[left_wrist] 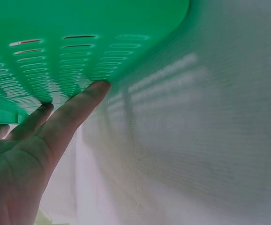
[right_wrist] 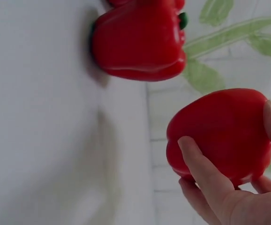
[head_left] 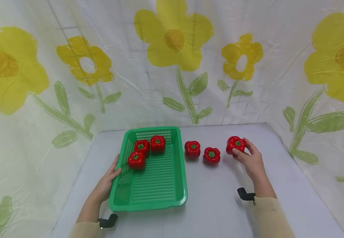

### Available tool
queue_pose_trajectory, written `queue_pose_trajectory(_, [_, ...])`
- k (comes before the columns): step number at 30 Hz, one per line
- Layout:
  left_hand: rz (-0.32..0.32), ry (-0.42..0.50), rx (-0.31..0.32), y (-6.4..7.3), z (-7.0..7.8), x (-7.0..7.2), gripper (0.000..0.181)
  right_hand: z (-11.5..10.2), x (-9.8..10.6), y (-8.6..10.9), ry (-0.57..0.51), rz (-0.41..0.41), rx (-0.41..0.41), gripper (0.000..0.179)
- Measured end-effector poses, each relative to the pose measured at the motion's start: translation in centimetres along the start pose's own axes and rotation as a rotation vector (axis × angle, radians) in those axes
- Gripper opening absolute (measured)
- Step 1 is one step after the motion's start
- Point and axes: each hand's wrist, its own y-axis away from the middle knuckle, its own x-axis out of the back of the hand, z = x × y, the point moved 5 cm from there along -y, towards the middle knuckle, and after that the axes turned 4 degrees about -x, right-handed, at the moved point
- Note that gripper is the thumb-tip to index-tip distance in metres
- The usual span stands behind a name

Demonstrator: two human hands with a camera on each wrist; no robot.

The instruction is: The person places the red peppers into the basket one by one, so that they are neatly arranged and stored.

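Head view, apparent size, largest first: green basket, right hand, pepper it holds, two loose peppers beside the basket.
1. Green basket
2. Right hand
3. Held pepper, slightly; nearness to the camera may explain it
4. Nearer loose pepper and farther loose pepper from basket: too alike to rank

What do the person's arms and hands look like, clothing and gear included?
The left sleeve and right sleeve are plain beige. Beside their cuffs sit a left fitting and right fitting, both black and bent. The left hand and right hand wear no gloves.
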Motion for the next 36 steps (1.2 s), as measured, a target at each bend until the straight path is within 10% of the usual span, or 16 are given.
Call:
queue_pose_trajectory(16, [0.023, -0.004, 0.014, 0.3, -0.4, 0.2, 0.062, -4.7, -3.7, 1.8, 0.031, -0.114, 0.213, 0.089])
queue_pose_trajectory(36, [0.015, 0.010, -0.002, -0.2, -0.3, 0.1, 0.062, -8.9, -11.0, 3.9, -0.131, -0.291, 0.216, 0.077])
